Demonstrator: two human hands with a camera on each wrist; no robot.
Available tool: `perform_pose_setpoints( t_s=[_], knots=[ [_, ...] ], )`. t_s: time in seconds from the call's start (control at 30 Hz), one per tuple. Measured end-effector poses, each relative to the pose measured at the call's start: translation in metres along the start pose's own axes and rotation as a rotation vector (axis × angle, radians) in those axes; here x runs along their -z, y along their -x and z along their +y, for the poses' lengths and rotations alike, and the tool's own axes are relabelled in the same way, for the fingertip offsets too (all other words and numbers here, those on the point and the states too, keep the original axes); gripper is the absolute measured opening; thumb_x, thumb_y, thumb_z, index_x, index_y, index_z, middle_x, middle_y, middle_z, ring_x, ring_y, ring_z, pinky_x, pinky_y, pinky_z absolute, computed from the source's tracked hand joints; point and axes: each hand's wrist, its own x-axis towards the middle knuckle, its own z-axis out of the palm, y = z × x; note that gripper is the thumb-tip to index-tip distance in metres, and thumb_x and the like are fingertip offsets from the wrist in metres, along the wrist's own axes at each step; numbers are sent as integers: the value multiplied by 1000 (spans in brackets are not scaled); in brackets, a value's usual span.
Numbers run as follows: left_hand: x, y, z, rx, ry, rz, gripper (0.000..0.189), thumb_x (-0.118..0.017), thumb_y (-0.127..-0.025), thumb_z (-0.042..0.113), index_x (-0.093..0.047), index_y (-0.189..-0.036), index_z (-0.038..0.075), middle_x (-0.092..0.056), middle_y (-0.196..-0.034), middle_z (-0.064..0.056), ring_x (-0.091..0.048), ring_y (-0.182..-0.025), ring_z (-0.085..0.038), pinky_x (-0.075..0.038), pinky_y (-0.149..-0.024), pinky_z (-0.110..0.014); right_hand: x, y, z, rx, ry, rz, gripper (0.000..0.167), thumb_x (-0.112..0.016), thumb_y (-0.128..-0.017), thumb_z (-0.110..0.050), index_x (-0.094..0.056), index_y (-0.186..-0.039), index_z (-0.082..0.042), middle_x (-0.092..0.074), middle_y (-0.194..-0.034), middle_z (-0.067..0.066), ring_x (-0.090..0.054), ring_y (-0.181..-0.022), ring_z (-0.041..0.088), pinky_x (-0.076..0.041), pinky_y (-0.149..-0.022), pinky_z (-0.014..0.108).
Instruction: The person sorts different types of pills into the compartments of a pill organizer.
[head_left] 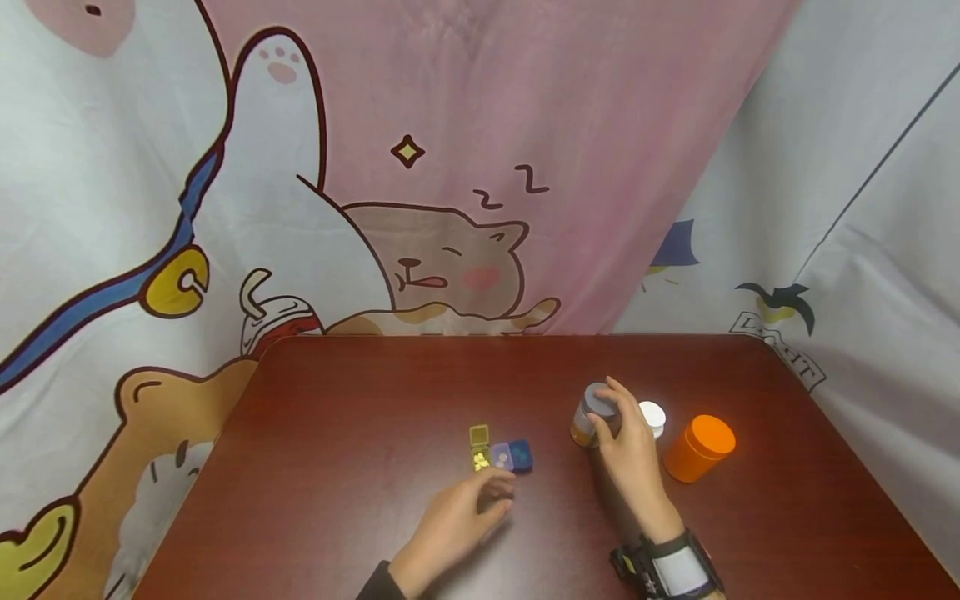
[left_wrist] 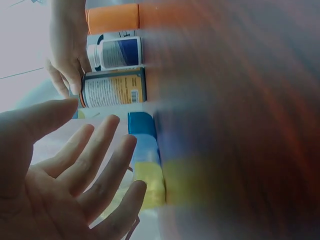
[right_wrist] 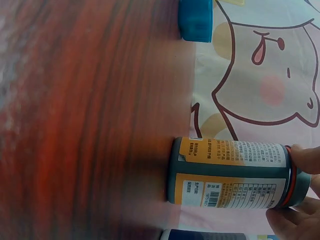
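Thumb and fingers of my right hand [head_left: 630, 454] grip the grey cap of a dark bottle [right_wrist: 230, 172] with an orange and white label. The bottle stands upright on the table, its base right at the tabletop. My left hand [head_left: 459, 512] hovers with loosely bent fingers just in front of a small pill box [head_left: 501, 457], holding nothing. In the left wrist view its fingers are spread beside the box. The box has yellow, lavender and blue compartments in a row. The yellow lid [head_left: 479, 435] is raised, and several yellow pills [head_left: 481, 460] lie inside.
Behind my right hand stands a white-capped bottle [head_left: 652, 417], partly hidden, with a blue and white label. An orange jar [head_left: 699, 450] is to its right. A patterned curtain [head_left: 600, 125] hangs behind the brown table [head_left: 337, 433].
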Motion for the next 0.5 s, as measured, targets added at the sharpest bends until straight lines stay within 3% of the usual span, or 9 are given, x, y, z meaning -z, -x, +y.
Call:
perform_pose_setpoints(
  t_s=[0.13, 0.23, 0.37, 0.5],
  knots=[
    [6, -2, -5, 48, 17, 38, 25, -75, -96, 22, -72, -120, 15, -79, -105, 6, -72, -92, -12, -59, -79, -36, 1, 0, -2, -1, 23, 1, 41, -79, -84, 11, -66, -122, 5, -61, -145, 25, -60, -130, 46, -50, -100, 59],
    [11, -4, -9, 101, 18, 97, 22, -76, -94, 19, -73, -116, 14, -79, -99, 4, -70, -84, -10, -56, -71, -30, 2, -1, -5, -1, 52, 15, 42, -80, -84, 9, -67, -124, 3, -61, -145, 23, -60, -128, 44, -53, -93, 53],
    [16, -5, -14, 164, -46, 188, 29, -82, -89, 20, -72, -115, 12, -79, -98, 1, -69, -80, -12, -53, -66, -29, 5, 2, -13, 33, 35, 56, 41, -80, -84, 9, -69, -123, 1, -64, -141, 20, -59, -127, 39, -48, -97, 29],
    [18, -5, -18, 199, -121, 217, 48, -87, -82, 23, -68, -124, 10, -78, -111, -5, -73, -92, -23, -59, -74, -44, 2, 8, -28, 158, -43, 100, 37, -79, -82, 14, -71, -116, 2, -70, -130, 18, -61, -120, 34, -39, -96, 6]
  ],
)
